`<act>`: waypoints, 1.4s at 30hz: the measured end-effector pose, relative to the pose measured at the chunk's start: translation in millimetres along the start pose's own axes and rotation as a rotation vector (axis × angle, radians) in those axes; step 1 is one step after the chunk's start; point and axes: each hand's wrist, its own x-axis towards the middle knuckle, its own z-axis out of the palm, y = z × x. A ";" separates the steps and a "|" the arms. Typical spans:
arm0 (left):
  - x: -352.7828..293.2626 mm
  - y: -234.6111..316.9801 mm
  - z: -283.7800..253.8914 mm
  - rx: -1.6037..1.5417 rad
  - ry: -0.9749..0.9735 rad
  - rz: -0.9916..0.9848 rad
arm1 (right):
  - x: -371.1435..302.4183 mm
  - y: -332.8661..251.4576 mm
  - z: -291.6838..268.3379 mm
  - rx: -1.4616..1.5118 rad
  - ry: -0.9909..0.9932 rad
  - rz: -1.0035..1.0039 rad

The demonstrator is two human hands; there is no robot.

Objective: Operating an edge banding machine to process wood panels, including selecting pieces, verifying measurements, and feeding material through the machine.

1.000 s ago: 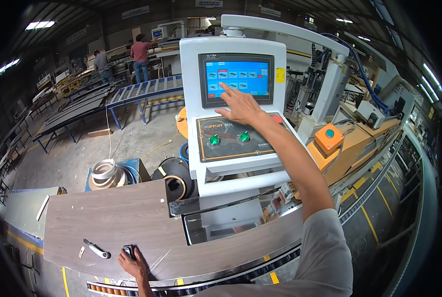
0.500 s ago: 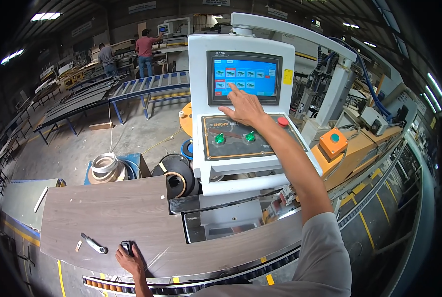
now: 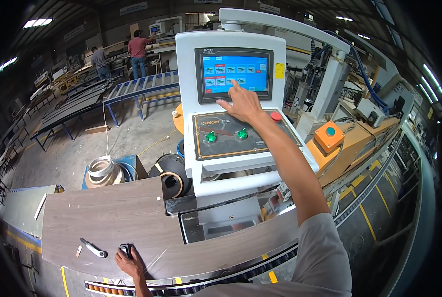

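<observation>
My right hand (image 3: pixel 243 105) reaches up to the touch screen (image 3: pixel 235 74) of a white machine control panel. Its index fingertip is at the lower row of small picture tiles, the thumb stands apart, and nothing is in the hand. Below the screen, a black panel carries two green rotary knobs (image 3: pixel 242 133) and a red push button (image 3: pixel 276 116). At the lower left, my left hand (image 3: pixel 128 263) rests on the brown wood-grain board (image 3: pixel 107 213), its fingers around a small black object (image 3: pixel 126 249) like a tape measure. Left of it lies a utility knife (image 3: pixel 94 249) with a grey-white handle.
An orange box with a green button (image 3: pixel 328 136) stands right of the panel. Behind the board are rolls of edge strip (image 3: pixel 102 168) and a black reel (image 3: pixel 174 173). A roller conveyor (image 3: pixel 141 89) runs farther back, where two people (image 3: pixel 137 52) stand.
My right index finger has shifted one tile to the right along the lower row. Another tile there now has a red label. My left hand stays on the black object; the view has turned slightly.
</observation>
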 end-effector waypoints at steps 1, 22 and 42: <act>0.6 -0.5 1.0 0.000 -0.001 0.004 | 0.5 1.1 1.0 -0.008 -0.016 -0.018; -0.9 -2.8 1.4 0.007 0.004 -0.004 | 0.5 13.6 -7.7 -0.032 -0.015 0.079; 0.7 2.5 0.0 0.001 -0.009 -0.011 | 9.8 47.5 -12.6 0.106 0.195 0.176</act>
